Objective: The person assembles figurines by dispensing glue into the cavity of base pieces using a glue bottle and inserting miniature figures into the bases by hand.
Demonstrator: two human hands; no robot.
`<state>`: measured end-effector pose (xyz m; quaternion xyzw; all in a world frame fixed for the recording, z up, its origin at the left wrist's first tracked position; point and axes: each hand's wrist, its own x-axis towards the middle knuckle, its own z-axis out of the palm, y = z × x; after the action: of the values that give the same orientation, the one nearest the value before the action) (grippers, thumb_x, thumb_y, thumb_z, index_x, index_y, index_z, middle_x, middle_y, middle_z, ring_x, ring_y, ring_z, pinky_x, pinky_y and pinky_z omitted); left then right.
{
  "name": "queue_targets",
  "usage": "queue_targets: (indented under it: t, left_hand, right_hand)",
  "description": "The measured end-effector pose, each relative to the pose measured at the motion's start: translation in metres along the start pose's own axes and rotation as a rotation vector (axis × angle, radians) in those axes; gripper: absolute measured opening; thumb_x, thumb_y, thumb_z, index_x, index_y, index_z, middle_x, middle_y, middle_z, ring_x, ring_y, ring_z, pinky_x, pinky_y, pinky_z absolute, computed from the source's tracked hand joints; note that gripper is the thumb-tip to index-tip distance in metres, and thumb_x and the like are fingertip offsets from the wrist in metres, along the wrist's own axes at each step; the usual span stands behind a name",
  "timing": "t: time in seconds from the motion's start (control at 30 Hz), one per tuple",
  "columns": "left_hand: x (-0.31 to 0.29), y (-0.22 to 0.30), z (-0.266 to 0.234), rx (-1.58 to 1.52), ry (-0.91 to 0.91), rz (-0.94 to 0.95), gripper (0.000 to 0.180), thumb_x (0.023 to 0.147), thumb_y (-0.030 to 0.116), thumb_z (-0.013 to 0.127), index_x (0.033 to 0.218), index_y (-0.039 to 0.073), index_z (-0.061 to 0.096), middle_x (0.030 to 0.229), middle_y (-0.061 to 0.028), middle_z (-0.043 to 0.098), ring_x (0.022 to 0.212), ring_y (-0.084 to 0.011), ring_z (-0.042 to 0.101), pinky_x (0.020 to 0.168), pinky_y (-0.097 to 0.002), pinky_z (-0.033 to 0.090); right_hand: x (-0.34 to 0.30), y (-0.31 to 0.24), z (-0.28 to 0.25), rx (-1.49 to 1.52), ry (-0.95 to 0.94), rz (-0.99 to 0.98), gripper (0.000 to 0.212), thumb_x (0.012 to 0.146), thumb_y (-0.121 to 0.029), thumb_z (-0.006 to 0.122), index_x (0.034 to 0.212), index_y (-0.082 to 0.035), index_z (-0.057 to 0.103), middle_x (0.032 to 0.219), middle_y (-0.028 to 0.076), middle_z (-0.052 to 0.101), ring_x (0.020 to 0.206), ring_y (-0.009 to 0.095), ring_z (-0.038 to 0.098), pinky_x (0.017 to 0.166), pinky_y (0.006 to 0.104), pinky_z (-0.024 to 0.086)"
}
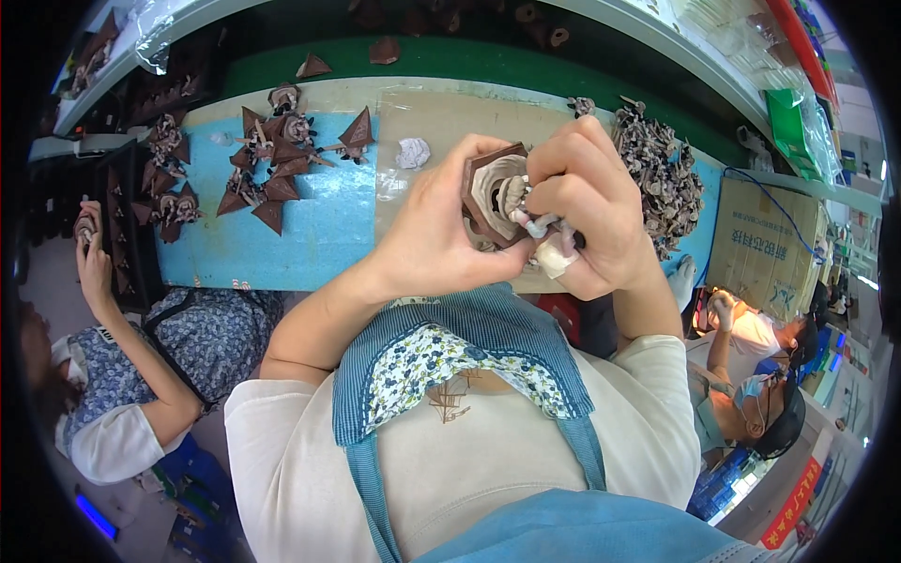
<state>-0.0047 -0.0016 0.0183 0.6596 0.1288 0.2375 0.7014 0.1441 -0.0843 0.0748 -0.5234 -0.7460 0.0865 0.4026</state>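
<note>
My left hand (422, 225) is wrapped round a brown, angular hollow piece (488, 183) with a cream, layered inside that faces me. My right hand (601, 202) pinches a small greyish-pink figure part (514, 199) against the opening of that piece. The two touch, but the fingers hide whether they are joined. A cream wrap (556, 257) covers a fingertip of the right hand. Left of my hands, on the blue mat (328, 253), lies a group of brown pointed pieces with figures attached (277, 169). A crumpled white wad (412, 153) lies just beyond my left hand.
At the right of the table is a large heap of small greyish-brown figure parts (657, 174). Beyond it stands a cardboard box (765, 239). A co-worker (141, 375) sits at the left, holding a similar piece. More people (751, 413) are at the right. A shelf (657, 56) runs overhead.
</note>
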Motion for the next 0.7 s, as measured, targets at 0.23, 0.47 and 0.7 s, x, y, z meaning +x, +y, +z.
queue_targets:
  t: [0.23, 0.47, 0.7]
  left_hand:
    - [-0.005, 0.006, 0.001, 0.164, -0.028, 0.003, 0.068, 0.060, 0.019, 0.078, 0.114, -0.001, 0.043, 0.099, -0.0184, 0.062, 0.090, -0.0306, 0.064, 0.078, -0.0356, 0.051]
    - [-0.009, 0.002, 0.002, 0.254, -0.098, 0.041, 0.065, 0.060, 0.020, 0.078, 0.112, 0.001, 0.044, 0.095, -0.0181, 0.063, 0.086, -0.0352, 0.065, 0.075, -0.0385, 0.052]
    - [-0.007, -0.019, -0.001, 0.035, -0.076, 0.095, 0.065, 0.063, 0.013, 0.077, 0.116, 0.000, 0.043, 0.097, -0.0119, 0.061, 0.086, -0.0194, 0.063, 0.073, -0.0320, 0.051]
  right_hand:
    - [0.002, -0.002, 0.005, -0.044, -0.116, -0.108, 0.021, 0.047, -0.017, 0.057, 0.065, -0.008, 0.048, 0.073, 0.005, 0.046, 0.065, 0.025, 0.040, 0.057, 0.0347, 0.033]
    - [-0.013, 0.002, 0.021, 0.162, -0.011, -0.071, 0.020, 0.046, -0.021, 0.054, 0.060, -0.008, 0.047, 0.066, 0.005, 0.043, 0.060, 0.024, 0.038, 0.053, 0.0347, 0.031]
    - [-0.013, -0.001, 0.025, 0.226, 0.135, 0.154, 0.025, 0.052, -0.016, 0.054, 0.074, -0.005, 0.051, 0.072, 0.008, 0.047, 0.064, 0.026, 0.042, 0.060, 0.0336, 0.035]
